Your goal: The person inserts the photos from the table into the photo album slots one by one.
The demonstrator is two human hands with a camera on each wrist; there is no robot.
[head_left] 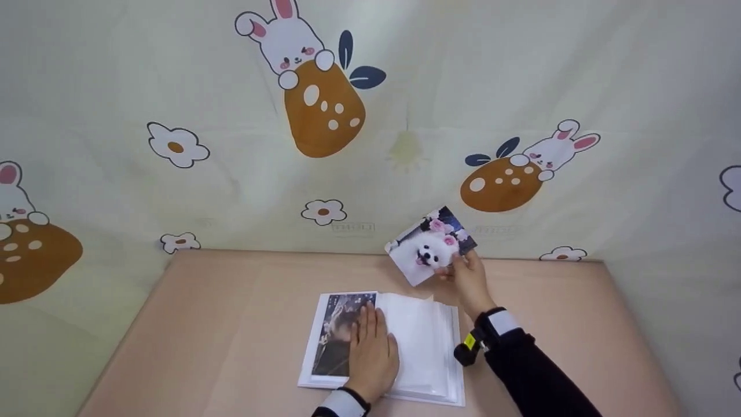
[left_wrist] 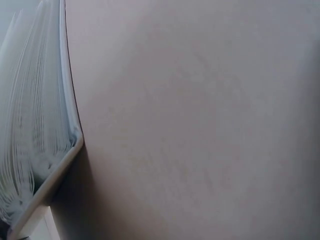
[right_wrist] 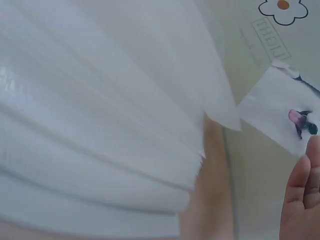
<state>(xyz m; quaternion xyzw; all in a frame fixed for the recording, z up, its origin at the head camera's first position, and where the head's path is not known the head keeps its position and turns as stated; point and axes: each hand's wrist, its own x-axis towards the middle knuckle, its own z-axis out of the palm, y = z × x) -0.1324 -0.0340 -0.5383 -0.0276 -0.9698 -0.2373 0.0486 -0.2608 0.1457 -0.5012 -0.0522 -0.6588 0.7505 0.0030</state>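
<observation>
A photo album (head_left: 414,347) lies spread on the table, white clear-sleeved pages to the right. In its left page is a dark photo (head_left: 331,359), partly covered by my left hand (head_left: 373,350), whose straight fingers rest on it near the spine. My right hand (head_left: 472,284) pinches the lower right corner of a photo print (head_left: 425,249) of a white fluffy dog with pink flowers. It holds this print tilted above the album's far edge. In the right wrist view, part of the print (right_wrist: 272,107) shows beyond the album's fanned pages (right_wrist: 110,115). The left wrist view catches the album's page edges (left_wrist: 37,90).
The table (head_left: 231,324) has a tan surface. Behind it hangs a pale cloth (head_left: 405,87) printed with rabbits and flowers, and this cloth also runs down both sides. A black device with a yellow label (head_left: 468,343) is strapped at my right wrist.
</observation>
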